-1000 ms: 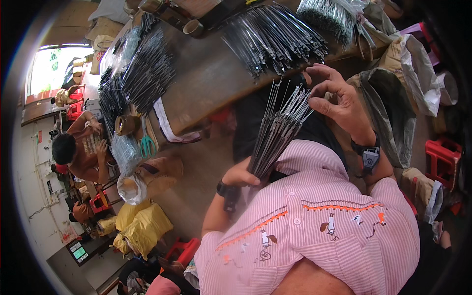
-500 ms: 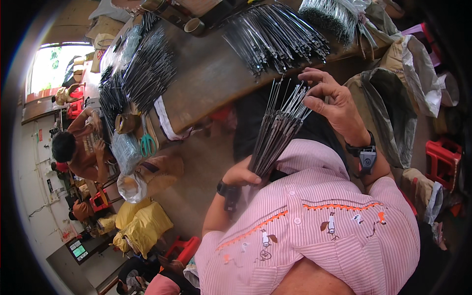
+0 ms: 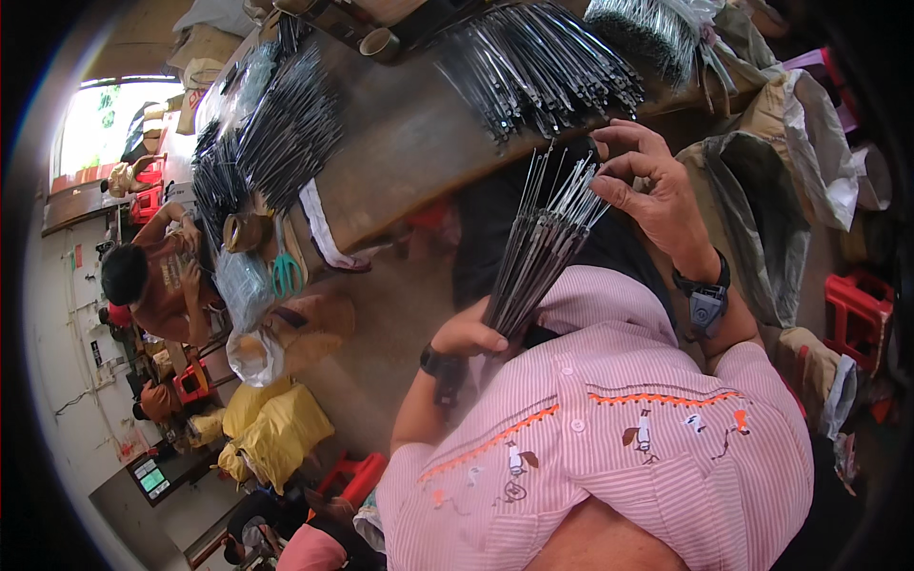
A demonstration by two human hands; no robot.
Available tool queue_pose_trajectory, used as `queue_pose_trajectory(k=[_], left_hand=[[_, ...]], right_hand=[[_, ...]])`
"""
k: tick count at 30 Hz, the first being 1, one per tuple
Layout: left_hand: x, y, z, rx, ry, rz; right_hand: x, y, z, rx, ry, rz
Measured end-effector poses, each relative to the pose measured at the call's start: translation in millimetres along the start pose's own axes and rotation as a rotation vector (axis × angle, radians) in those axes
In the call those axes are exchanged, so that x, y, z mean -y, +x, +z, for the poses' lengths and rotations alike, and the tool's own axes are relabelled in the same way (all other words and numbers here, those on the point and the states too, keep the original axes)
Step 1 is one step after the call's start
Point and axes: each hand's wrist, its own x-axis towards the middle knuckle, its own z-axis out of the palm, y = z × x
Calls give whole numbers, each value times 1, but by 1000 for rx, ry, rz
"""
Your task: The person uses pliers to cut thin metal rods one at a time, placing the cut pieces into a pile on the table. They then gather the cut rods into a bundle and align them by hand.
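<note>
My left hand (image 3: 468, 330) is wrapped round the lower part of a bundle of thin dark metal rods (image 3: 538, 252). The bundle stands tilted in front of my body, its bright tips fanned out at the top, several with small loops. My right hand (image 3: 649, 181) is at those tips, its thumb and forefinger curled close together in a pinch. Whether a rod is caught between them is too small to tell. Beyond the bundle, a large pile of similar rods (image 3: 543, 71) lies along the near edge of the brown table (image 3: 400, 152).
More dark rods (image 3: 286, 133) are heaped on the table's left, near teal-handled scissors (image 3: 286, 274). A round container (image 3: 379, 45) stands at the back. Open sacks (image 3: 762, 219) and a red stool (image 3: 857, 319) are on my right. Another person (image 3: 157, 281) sits at the left, beyond yellow bags (image 3: 281, 433).
My right hand has shifted slightly to the right, its fingers still curled by the rod tips. My left hand keeps its hold on the bundle.
</note>
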Motion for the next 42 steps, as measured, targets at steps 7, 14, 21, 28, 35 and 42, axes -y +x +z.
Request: queue_pose_trajectory(k=[7, 14, 21, 28, 35, 42], left_hand=[[-1, 0, 2, -12, 20, -2], [0, 0, 2, 0, 47, 17], [-3, 1, 2, -11, 169, 41], [-9, 0, 10, -47, 287, 63], [-27, -14, 22, -239, 579, 48], [-28, -16, 27, -414, 695, 167]], right_hand=[[3, -2, -1, 52, 139, 95], [3, -2, -2, 53, 259, 128], [4, -2, -8, 32, 249, 98], [11, -4, -11, 12, 319, 144], [13, 0, -23, 36, 73, -95], [16, -3, -26, -30, 292, 66]])
